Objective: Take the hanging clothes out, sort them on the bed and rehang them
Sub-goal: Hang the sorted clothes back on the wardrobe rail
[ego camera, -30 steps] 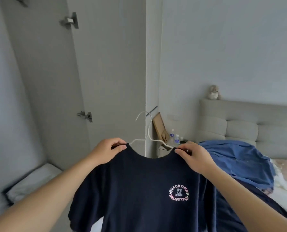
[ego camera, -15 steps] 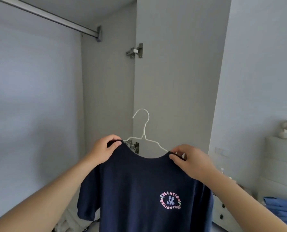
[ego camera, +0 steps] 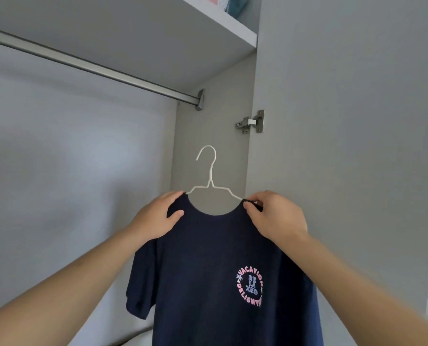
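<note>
A person's 2 bare arms reach forward and up into an open grey wardrobe. Both hands hold up a navy blue short-sleeved T-shirt [ego camera: 215, 265] that sits on a thin white wire hanger [ego camera: 211, 181]. The left hand [ego camera: 155, 218] grips the shirt's left shoulder, its fingers [ego camera: 171, 197] curled over the top edge and the thumb pressed against the front of the fabric. The right hand [ego camera: 276, 216] pinches the right shoulder beside the neckline, fingers bent around the cloth. The hanger's hook stands upright above the collar, open toward the left, in free air well below the silver metal clothes rail [ego camera: 90, 66]. The rail runs from the left edge to a bracket on the wardrobe's side wall, with nothing on its visible length. The shirt hangs straight down, with a round pink and blue printed logo [ego camera: 249, 287] reading VACATION, RELAXED on the chest. Above the rail is a grey shelf [ego camera: 232, 33]. A metal door hinge [ego camera: 251, 122] is fixed to the open wardrobe door on the right.
</note>
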